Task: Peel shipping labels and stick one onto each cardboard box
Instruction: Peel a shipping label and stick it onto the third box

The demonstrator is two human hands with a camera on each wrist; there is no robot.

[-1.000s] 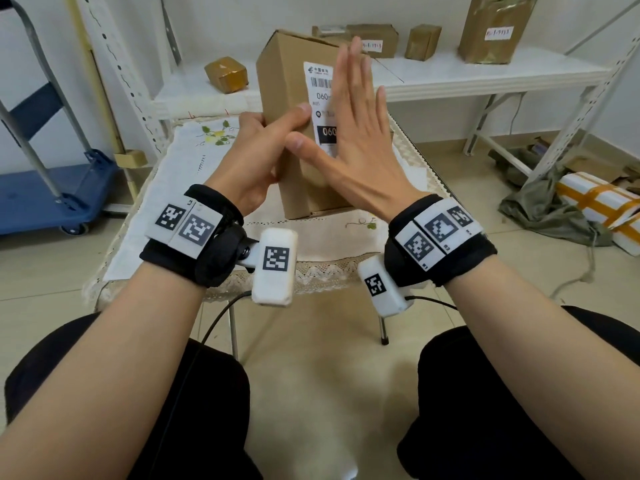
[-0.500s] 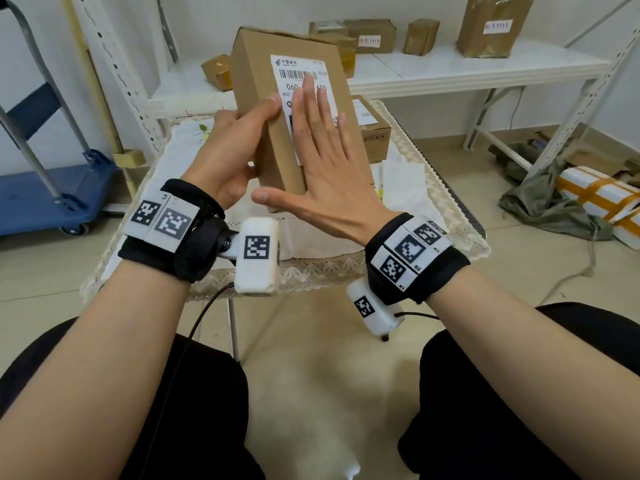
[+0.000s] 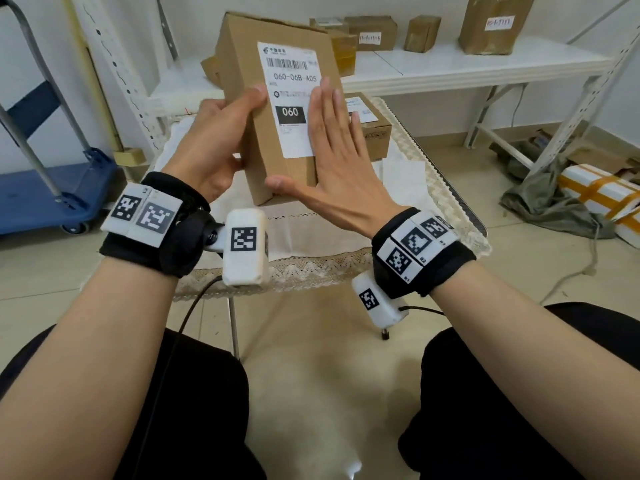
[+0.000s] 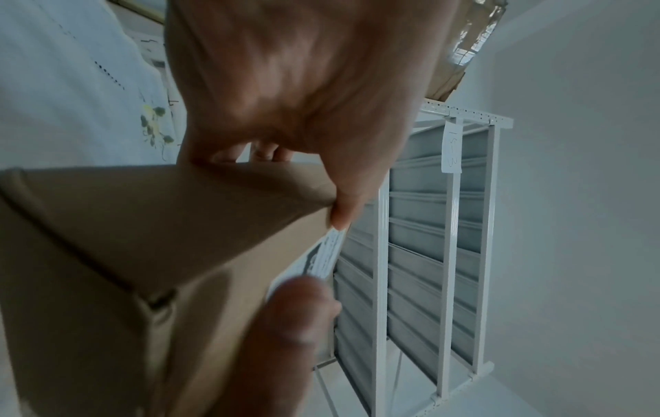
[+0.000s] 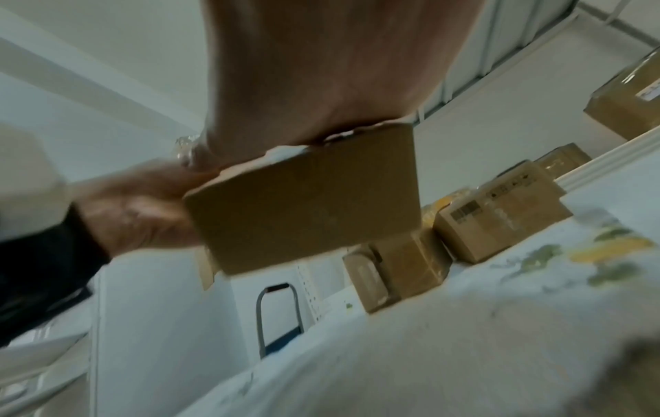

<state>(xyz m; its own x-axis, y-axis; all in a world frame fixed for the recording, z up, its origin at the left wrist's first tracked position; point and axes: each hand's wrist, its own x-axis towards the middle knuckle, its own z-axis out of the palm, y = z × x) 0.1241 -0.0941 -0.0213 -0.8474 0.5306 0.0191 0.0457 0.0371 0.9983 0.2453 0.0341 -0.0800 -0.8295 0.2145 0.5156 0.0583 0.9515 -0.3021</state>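
Note:
A tall cardboard box (image 3: 242, 74) is held up above the small table, tilted back. A white shipping label (image 3: 287, 98) with a barcode and a black "060" patch sticks to its front face. My left hand (image 3: 211, 150) grips the box's left side, thumb on the front by the label and fingers behind; the left wrist view shows the box (image 4: 150, 225) and the label's edge (image 4: 323, 259). My right hand (image 3: 332, 161) lies flat on the label's lower right with straight fingers. In the right wrist view the box's underside (image 5: 303, 203) hangs below my palm.
A second labelled box (image 3: 370, 129) sits on the cloth-covered table (image 3: 311, 230) behind the held one. Several taped boxes stand on the white shelf (image 3: 450, 67) beyond. A blue trolley (image 3: 52, 188) is at the left, and a green cloth and wrapped parcel (image 3: 602, 192) lie on the floor at the right.
The box has been lifted and tilted toward me. My right hand has slid down and right across the label, uncovering most of it. My left hand keeps its hold.

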